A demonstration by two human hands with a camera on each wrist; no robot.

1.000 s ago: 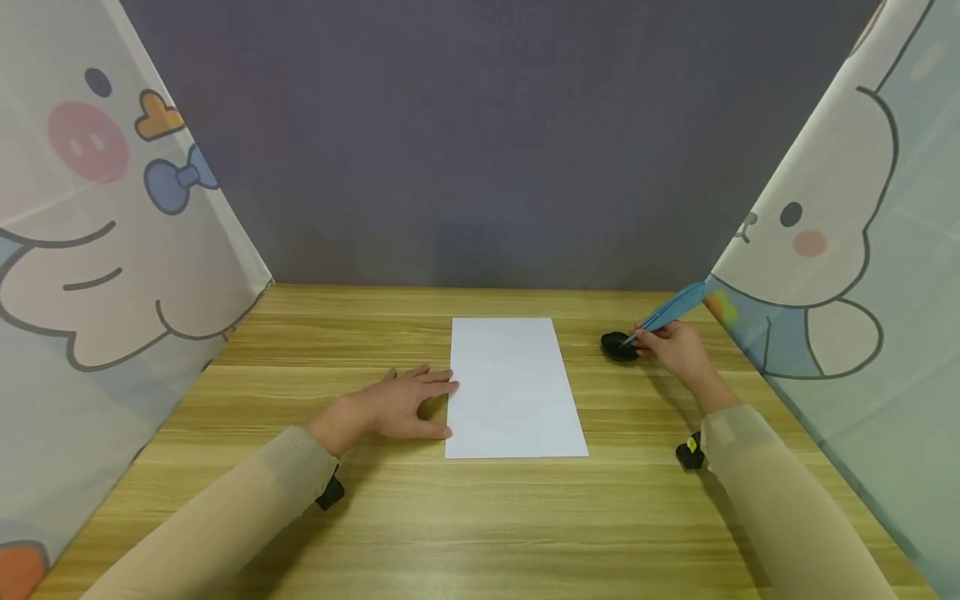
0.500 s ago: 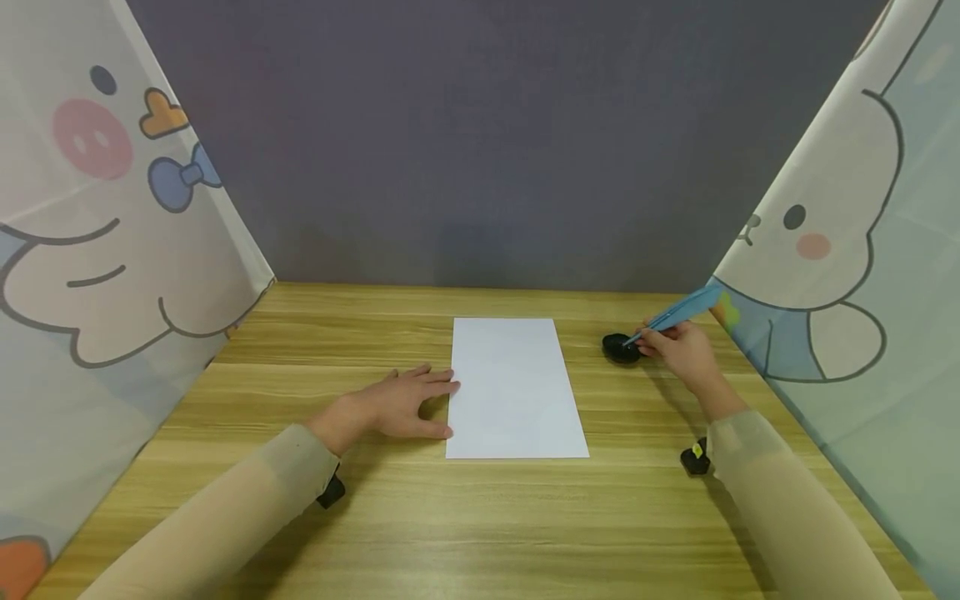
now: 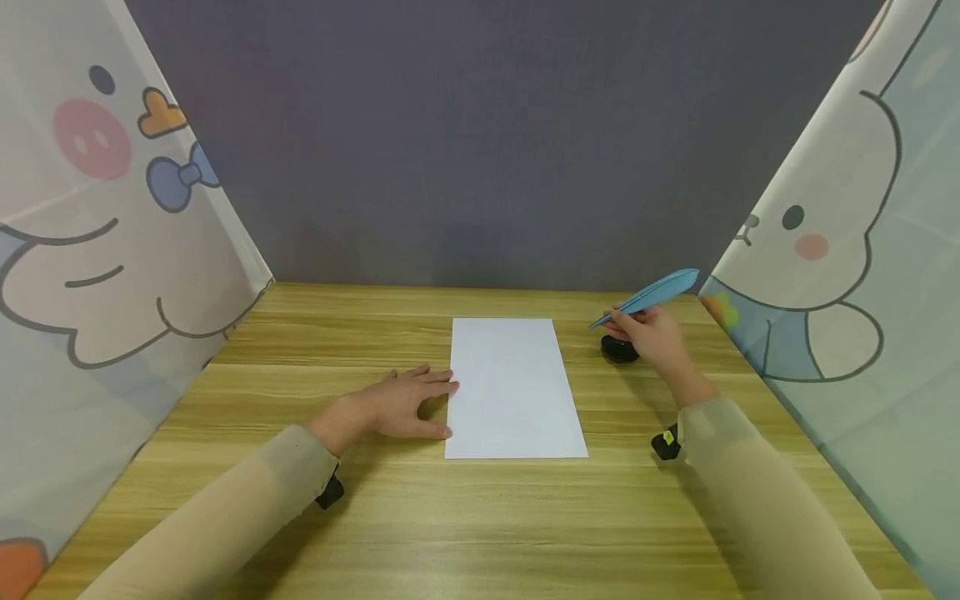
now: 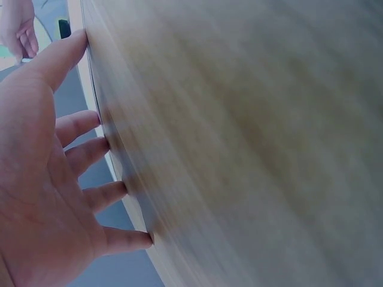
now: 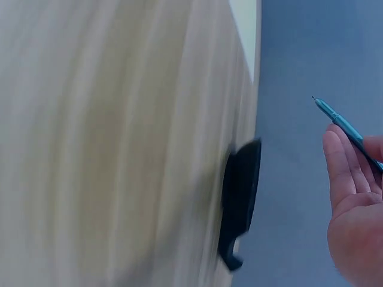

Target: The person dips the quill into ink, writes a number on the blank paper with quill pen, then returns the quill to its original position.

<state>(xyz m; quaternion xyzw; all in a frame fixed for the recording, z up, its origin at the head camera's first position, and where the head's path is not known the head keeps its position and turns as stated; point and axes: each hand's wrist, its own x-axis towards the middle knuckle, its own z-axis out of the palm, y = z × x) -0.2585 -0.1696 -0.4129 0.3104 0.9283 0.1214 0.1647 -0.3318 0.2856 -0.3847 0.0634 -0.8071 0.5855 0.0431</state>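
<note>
A blue feather-shaped pen (image 3: 662, 291) is pinched in my right hand (image 3: 651, 335), its tip pointing left and its plume up to the right. In the right wrist view the slim teal barrel of the pen (image 5: 342, 122) ends in a fine point, and the hand (image 5: 359, 227) is well above the table. A small black rounded holder (image 3: 618, 350) stands on the table just below that hand. Spread fingers of my left hand (image 3: 405, 407) rest on the left edge of a blank white sheet of paper (image 3: 513, 392), the fingertips against the surface.
The wooden table (image 3: 510, 533) runs back to a dark grey wall panel (image 3: 480, 150). Cartoon-printed cloths (image 3: 832, 275) flank it on both sides. Small black devices (image 3: 666, 443) are strapped at my wrists.
My right hand has lifted the feather pen out of the black holder and moved slightly left and up. The left hand and the paper stay in place.
</note>
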